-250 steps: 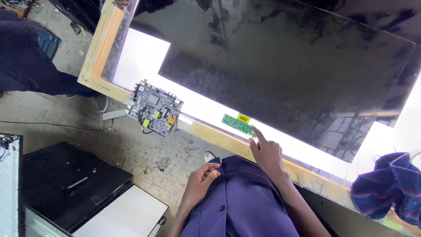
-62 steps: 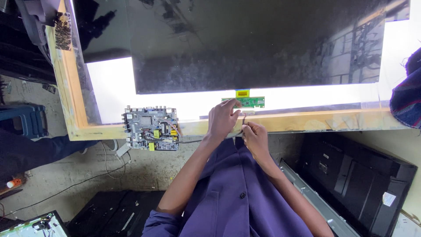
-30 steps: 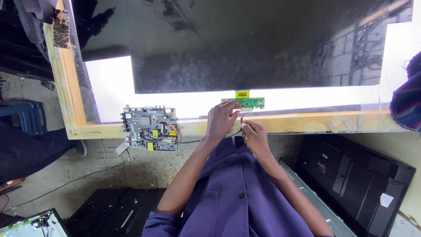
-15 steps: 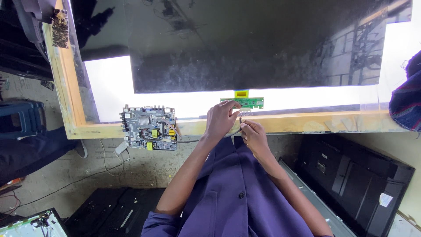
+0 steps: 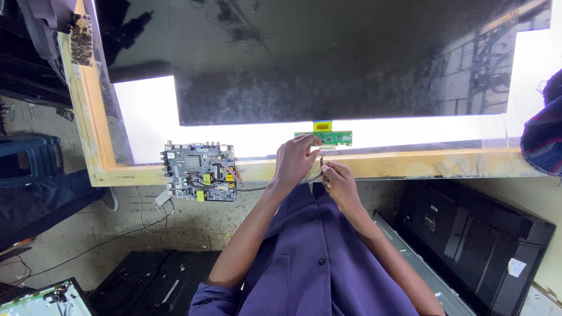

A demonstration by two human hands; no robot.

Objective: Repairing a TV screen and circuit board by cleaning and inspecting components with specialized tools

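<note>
The left hand (image 5: pixel 294 161) rests on the wooden frame (image 5: pixel 93 146) with its fingers curled down over the left end of the small green board (image 5: pixel 331 138), touching it. The right hand (image 5: pixel 338 182) sits just beside and below, its fingertips pinched on the end of a thin grey cable (image 5: pixel 257 187). The two hands are close together, nearly touching.

The cable runs left along the frame edge to the large circuit board (image 5: pixel 199 171), which lies on the frame's lower rail; that end looks joined already, though the plug itself is too small to tell. The near end is still in the right hand's fingers, so judging by this the link to the small green board is not yet made. The green board lies on the bright lit panel (image 5: pixel 146 117), just under the dark screen sheet (image 5: pixel 328 64), with a yellow tab (image 5: pixel 322 125) at its top edge. It sits directly above both hands, the cable end just below its lower left corner.
</note>
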